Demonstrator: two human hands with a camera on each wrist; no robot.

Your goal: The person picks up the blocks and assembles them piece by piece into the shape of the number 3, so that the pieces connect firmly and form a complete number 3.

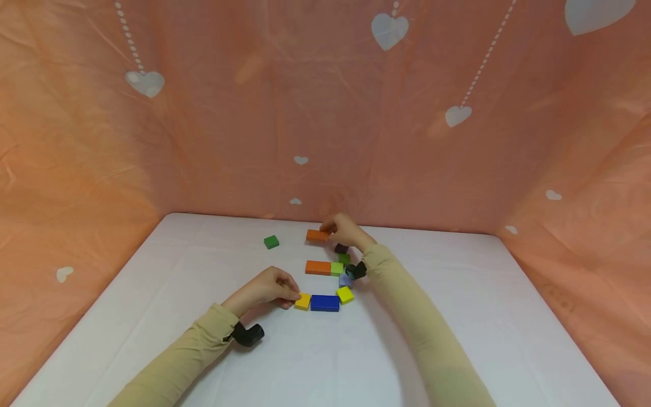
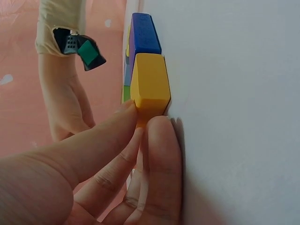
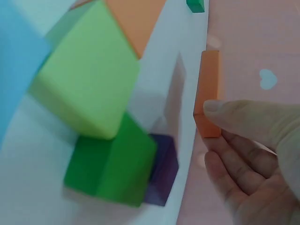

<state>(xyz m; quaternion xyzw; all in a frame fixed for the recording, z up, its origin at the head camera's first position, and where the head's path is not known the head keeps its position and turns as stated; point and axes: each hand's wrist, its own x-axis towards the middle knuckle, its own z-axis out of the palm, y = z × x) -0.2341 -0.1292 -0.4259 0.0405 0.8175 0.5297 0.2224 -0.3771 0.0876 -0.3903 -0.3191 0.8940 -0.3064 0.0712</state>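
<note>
My left hand (image 1: 268,287) pinches an amber-yellow block (image 2: 151,79) at its near left end, the thumb at one side and fingertips at the end. That block stands end to end with a long blue block (image 1: 325,303). At the back, my right hand (image 1: 347,230) grips a long orange block (image 3: 208,91) by one end between thumb and fingers. In the right wrist view a shadow lies beside this block on the table. A dark purple block (image 3: 162,169) and a green block (image 3: 112,161) stand near the right wrist.
A bright yellow block (image 1: 344,295), a lavender block (image 1: 345,281), a lime block (image 1: 337,269) and a second orange block (image 1: 318,267) continue the row. Another green block (image 1: 272,242) lies apart, back left. An orange curtain (image 1: 325,113) hangs behind the white table (image 1: 458,316).
</note>
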